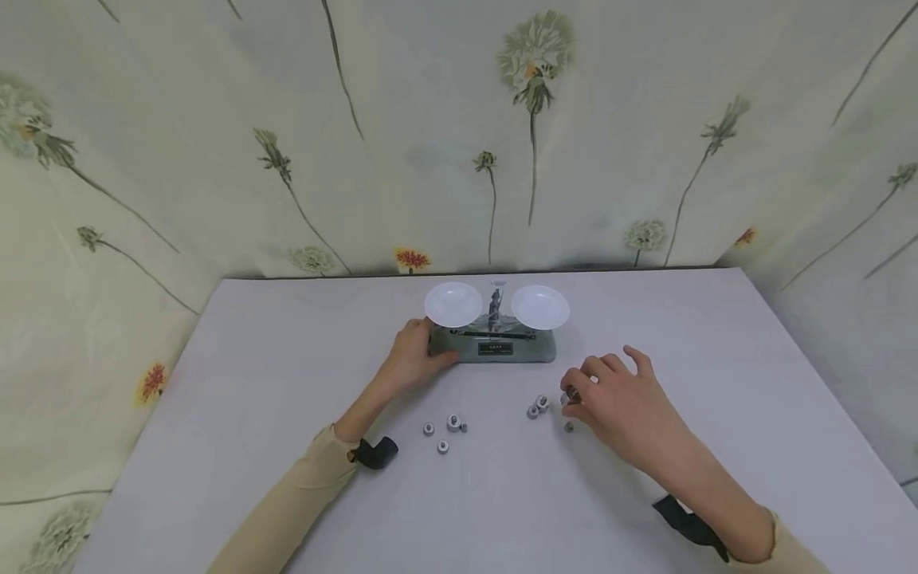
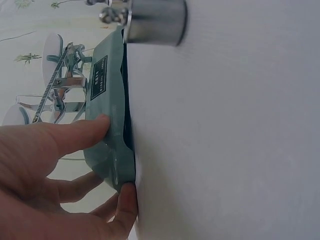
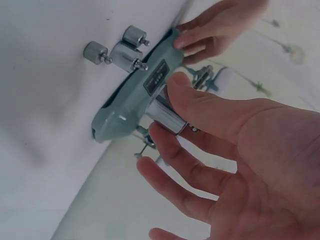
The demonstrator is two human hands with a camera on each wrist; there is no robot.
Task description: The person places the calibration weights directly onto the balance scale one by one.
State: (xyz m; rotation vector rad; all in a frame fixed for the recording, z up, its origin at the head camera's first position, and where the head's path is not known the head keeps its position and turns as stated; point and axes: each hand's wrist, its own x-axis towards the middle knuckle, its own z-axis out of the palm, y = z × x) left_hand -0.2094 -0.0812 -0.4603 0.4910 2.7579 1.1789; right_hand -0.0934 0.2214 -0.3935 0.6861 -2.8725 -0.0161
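A balance scale [image 1: 495, 348] with a green base and two white pans stands at the back of the table. My left hand [image 1: 416, 351] grips the left end of its base, thumb on the front and fingers round the end, as the left wrist view shows. My right hand [image 1: 617, 399] pinches a shiny metal weight [image 3: 166, 116] between thumb and fingertips, in front of the scale's right side. Under that hand stands a small weight [image 1: 569, 427]. Two more weights [image 1: 542, 403] stand just left of it.
Several knobbed metal weights [image 1: 453, 422] of different sizes stand in a loose group at the middle left of the white table [image 1: 488, 510]. Behind the table hangs a cloth backdrop [image 1: 430, 159] with a dandelion print. Both wrists wear black straps [image 1: 376, 453].
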